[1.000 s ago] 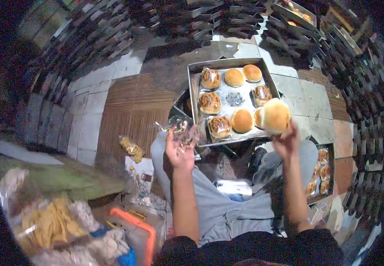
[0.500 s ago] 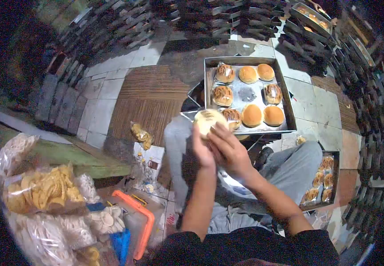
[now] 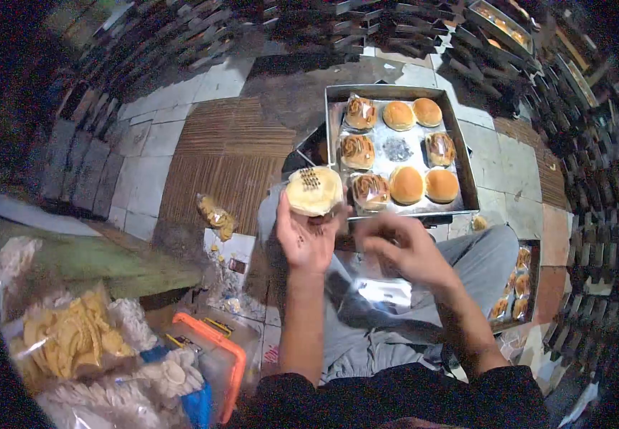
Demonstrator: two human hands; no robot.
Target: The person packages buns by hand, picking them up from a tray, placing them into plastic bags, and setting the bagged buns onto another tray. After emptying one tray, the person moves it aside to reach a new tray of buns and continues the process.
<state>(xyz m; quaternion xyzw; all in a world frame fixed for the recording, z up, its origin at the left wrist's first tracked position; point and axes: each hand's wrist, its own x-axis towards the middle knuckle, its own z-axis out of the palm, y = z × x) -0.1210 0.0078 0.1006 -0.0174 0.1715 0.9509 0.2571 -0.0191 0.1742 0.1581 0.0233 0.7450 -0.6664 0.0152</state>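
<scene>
My left hand [image 3: 308,239] is closed round the edge of a bun [image 3: 314,191]. The bun's pale face is turned up and carries a patch of small dark marks. To its right, my right hand [image 3: 413,250] is apart from the bun, its fingers bent and smeared by motion. Below that hand a shiny white packet-like thing [image 3: 384,294] lies on my lap. Just beyond both hands stands a metal tray [image 3: 462,161]. It holds several buns, some plain and golden [image 3: 406,185], others with brown stripes in clear wrapping [image 3: 371,191].
Bags of yellow crisps-like food [image 3: 77,332] and pale pieces lie at lower left, beside an orange handle [image 3: 227,357]. A second tray of wrapped buns [image 3: 520,286] is on the floor at right. A bagged item [image 3: 216,217] lies on the tiles. Stacked dark trays line the sides.
My right hand has come off the bun and moved right. My left hand keeps the bun, now a little further left, with its marked face plainly showing.
</scene>
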